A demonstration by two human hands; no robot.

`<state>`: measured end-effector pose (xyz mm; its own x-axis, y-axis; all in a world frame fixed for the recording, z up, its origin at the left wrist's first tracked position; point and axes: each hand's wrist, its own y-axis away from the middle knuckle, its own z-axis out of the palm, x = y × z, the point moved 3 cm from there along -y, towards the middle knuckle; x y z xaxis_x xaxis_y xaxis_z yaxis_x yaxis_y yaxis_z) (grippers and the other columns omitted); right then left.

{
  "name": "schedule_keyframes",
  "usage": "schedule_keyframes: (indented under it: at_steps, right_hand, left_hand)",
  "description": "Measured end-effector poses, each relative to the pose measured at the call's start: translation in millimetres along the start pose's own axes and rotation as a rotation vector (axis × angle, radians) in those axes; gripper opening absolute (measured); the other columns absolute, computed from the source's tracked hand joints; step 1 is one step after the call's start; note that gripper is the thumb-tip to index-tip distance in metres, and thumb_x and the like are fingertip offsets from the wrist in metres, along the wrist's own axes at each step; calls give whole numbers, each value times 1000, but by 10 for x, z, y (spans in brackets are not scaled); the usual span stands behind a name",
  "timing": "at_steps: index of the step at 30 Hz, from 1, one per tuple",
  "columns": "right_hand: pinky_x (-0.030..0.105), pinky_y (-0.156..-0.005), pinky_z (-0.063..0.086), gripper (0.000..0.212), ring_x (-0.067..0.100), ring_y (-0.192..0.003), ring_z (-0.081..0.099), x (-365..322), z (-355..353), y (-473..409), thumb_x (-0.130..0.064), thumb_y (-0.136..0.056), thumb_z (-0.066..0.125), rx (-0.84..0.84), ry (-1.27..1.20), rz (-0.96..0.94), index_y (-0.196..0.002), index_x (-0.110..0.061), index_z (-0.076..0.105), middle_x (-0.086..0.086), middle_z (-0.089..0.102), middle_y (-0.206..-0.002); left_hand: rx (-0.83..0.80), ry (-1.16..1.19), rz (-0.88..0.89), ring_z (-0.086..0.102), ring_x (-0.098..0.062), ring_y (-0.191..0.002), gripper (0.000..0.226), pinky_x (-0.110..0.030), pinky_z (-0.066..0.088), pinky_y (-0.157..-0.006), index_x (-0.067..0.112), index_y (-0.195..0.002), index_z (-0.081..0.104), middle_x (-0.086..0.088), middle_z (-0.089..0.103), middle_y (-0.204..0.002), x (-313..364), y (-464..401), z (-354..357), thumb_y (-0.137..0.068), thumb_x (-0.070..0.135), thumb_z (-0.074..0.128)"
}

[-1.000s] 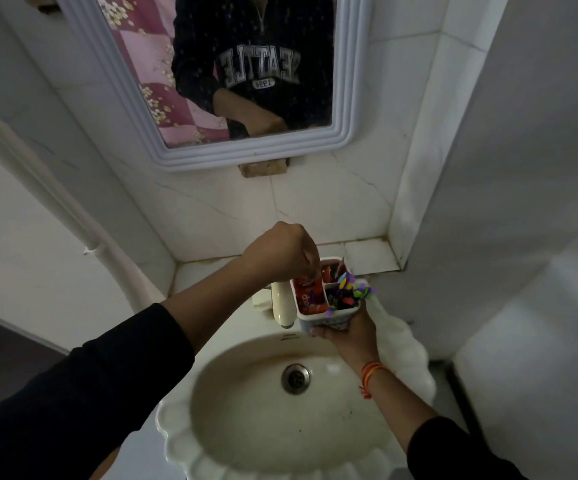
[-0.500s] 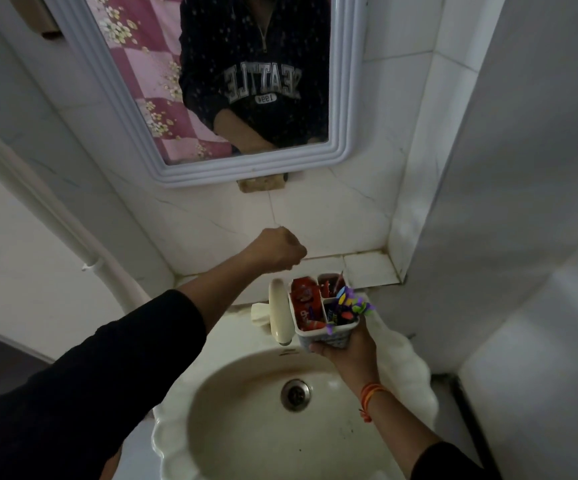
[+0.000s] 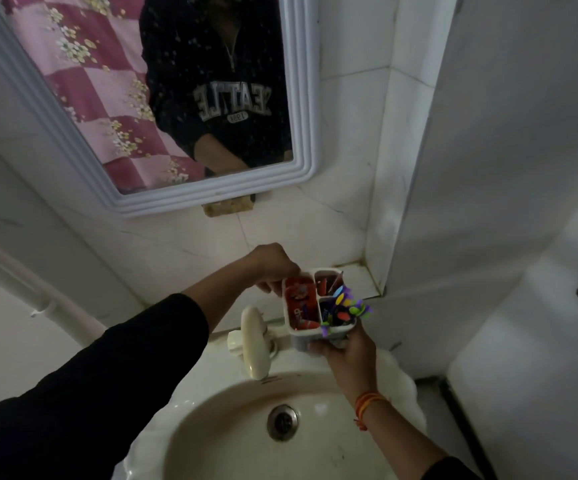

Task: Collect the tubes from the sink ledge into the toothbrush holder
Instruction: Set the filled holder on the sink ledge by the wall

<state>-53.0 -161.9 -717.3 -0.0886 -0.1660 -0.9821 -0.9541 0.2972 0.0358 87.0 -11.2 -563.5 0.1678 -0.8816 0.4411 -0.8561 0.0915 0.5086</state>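
Observation:
The white toothbrush holder (image 3: 303,341) is held up over the back of the sink, gripped from below by my right hand (image 3: 349,358). Red tubes (image 3: 299,303) stand in its left compartment. Colourful brush-like pieces (image 3: 348,308) stick out of its right compartment. My left hand (image 3: 273,266) is curled at the holder's far-left corner, fingertips on the rim beside the red tubes. The tiled sink ledge (image 3: 358,282) shows behind the holder with no tube visible on it.
A cream tap (image 3: 254,341) stands just left of the holder. Below it lies the basin (image 3: 218,431) with its drain (image 3: 282,422). A white-framed mirror (image 3: 303,98) hangs above. A white pipe (image 3: 38,299) runs down the left wall, and a wall corner juts out at the right.
My left hand rose as a fist away from the holder, then came back down to its far-left rim. The right hand kept the holder up. The view tilted upward.

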Motion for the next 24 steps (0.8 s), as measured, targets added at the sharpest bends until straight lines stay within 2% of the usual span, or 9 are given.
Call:
schedule_keyframes:
  at_steps: [2,6,8,10,12,13,18,20,24]
  right_hand:
    - [13,-78,53,60,-13,-90,65,-66,-90,-229,-16,-60,95,35,-1,4,-110,-33,66,-21,73,-96]
    - [37,-88,58,72,16,-101,70,-124,-257,-672,-11,-56,94,69,37,7,-121,-21,66,-9,73,-103]
    - [34,-88,56,71,21,-104,69,-143,-314,-835,-3,-58,92,75,33,18,-119,-25,63,-4,72,-106]
    - [27,-88,55,76,21,-105,68,-129,-363,-966,0,-60,90,65,20,29,-123,-26,58,0,72,-113]
    - [10,-81,52,84,19,-107,67,-76,-408,-1062,0,-63,89,60,22,46,-136,-20,54,1,71,-117]
    - [6,-78,50,86,19,-107,66,-54,-425,-1082,2,-65,87,66,13,57,-140,-19,52,2,71,-118]
    - [23,-91,47,84,16,-102,62,-71,-410,-1062,6,-75,79,163,16,87,-150,-16,45,6,69,-107]
    - [27,-94,50,84,20,-102,66,-84,-392,-1079,4,-75,78,226,53,90,-150,-18,46,10,73,-111]
    - [37,-100,53,79,28,-108,69,-69,-395,-1123,1,-75,80,233,69,110,-146,-17,52,13,74,-117]
  left_hand:
    - [31,222,-15,72,-19,-71,25,-32,62,-69,6,-90,70,-7,73,-77,100,-68,-4,-95,29,62]
    - [55,622,-48,68,-23,-72,18,-37,61,-77,2,-95,66,-13,66,-82,245,-305,158,-95,18,57]
    - [28,801,-55,67,-24,-74,16,-37,61,-77,2,-97,64,-16,64,-86,297,-412,248,-96,15,55]
    - [6,919,-69,67,-26,-82,17,-44,61,-92,4,-97,62,-15,65,-88,332,-500,300,-99,17,52]
    - [-16,994,-71,66,-27,-90,22,-47,56,-100,4,-108,60,-15,66,-96,357,-569,329,-104,22,49]
    - [-28,1028,-70,65,-28,-93,26,-46,56,-99,2,-115,59,-16,65,-103,369,-586,342,-105,24,48]
    - [-57,1078,-119,69,-31,-100,47,-37,60,-63,-2,-130,56,-22,65,-125,413,-561,391,-105,37,48]
    - [-65,1087,-127,68,-33,-107,52,-39,60,-63,-1,-135,54,-24,63,-132,455,-536,413,-104,40,47]
    - [-51,1150,-120,66,-29,-95,50,-41,57,-71,3,-139,53,-22,60,-135,522,-490,463,-105,38,46]
